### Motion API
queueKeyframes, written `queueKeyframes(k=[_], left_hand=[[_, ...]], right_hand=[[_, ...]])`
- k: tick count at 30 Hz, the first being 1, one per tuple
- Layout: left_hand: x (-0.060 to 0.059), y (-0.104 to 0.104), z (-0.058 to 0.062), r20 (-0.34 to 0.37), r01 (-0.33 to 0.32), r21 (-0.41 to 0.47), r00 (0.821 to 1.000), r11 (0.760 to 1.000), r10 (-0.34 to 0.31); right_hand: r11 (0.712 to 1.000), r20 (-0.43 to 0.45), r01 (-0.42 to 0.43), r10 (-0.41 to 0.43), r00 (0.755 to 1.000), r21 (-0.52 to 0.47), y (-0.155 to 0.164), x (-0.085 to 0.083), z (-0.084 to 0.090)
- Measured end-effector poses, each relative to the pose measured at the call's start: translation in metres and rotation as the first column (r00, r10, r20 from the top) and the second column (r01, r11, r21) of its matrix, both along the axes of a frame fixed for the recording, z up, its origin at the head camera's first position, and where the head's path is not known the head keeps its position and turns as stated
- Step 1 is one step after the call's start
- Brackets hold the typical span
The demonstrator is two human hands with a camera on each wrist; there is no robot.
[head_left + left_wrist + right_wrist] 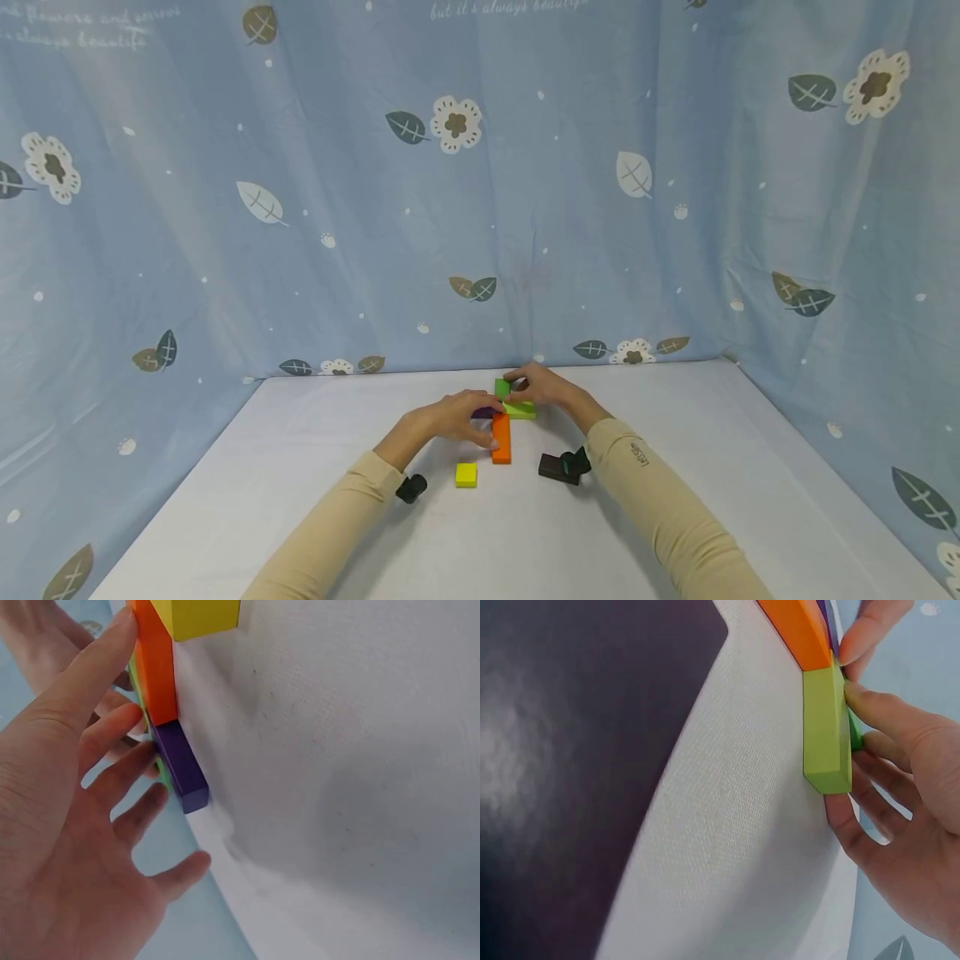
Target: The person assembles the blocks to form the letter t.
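Four-armed in outline, a group of wooden blocks lies at the table's far edge: an orange block (501, 439), a purple block (180, 766), a lime block (826, 724) and a green block (502, 387). My left hand (453, 417) touches the orange block's side with its thumb, its other fingers spread beside the orange and purple blocks. From the right, my right hand (545, 387) rests its thumb at the lime block's edge, other fingers reaching behind it and around the green block. Parts of the purple and green blocks are hidden by fingers.
A yellow block (466, 475) lies nearer me, left of the orange one. A dark brown block (553, 468) sits to the right, beneath my right wrist. Behind the white table (480, 542) hangs a blue patterned curtain (555, 208).
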State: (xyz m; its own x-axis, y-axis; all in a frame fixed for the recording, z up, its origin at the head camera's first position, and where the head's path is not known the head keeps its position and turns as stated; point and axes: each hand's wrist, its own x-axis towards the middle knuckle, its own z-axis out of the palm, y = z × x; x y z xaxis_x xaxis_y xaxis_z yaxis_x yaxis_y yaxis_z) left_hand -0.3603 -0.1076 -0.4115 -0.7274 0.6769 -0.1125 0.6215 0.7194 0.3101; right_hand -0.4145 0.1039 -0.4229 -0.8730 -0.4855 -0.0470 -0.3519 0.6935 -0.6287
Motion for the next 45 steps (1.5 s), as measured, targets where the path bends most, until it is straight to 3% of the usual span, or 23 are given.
queueKeyframes(k=[10, 20, 29, 37, 45], left_hand=[[-0.004, 0.000, -0.005, 0.053, 0.026, 0.040, 0.998, 0.999, -0.028], [-0.004, 0.001, -0.007, 0.050, 0.048, 0.060, 0.997, 0.997, -0.051], [-0.005, 0.000, -0.005, 0.064, 0.039, 0.067, 0.997, 0.997, -0.043], [-0.005, -0.004, -0.009, 0.090, 0.032, 0.061, 0.995, 0.998, -0.037], [-0.004, -0.003, -0.004, 0.094, 0.018, 0.070, 0.995, 0.997, -0.025]], right_hand=[[0.999, -0.012, 0.003, -0.002, 1.000, 0.032, 0.000, 0.004, 0.004], [0.996, -0.057, -0.021, 0.026, 0.998, 0.088, 0.002, 0.006, 0.014], [0.999, -0.108, -0.038, 0.041, 0.993, 0.033, 0.013, 0.016, 0.029], [0.998, -0.170, -0.063, 0.057, 0.984, -0.026, 0.023, 0.032, 0.030], [0.998, -0.212, -0.060, 0.051, 0.976, -0.036, 0.030, 0.045, 0.033]])
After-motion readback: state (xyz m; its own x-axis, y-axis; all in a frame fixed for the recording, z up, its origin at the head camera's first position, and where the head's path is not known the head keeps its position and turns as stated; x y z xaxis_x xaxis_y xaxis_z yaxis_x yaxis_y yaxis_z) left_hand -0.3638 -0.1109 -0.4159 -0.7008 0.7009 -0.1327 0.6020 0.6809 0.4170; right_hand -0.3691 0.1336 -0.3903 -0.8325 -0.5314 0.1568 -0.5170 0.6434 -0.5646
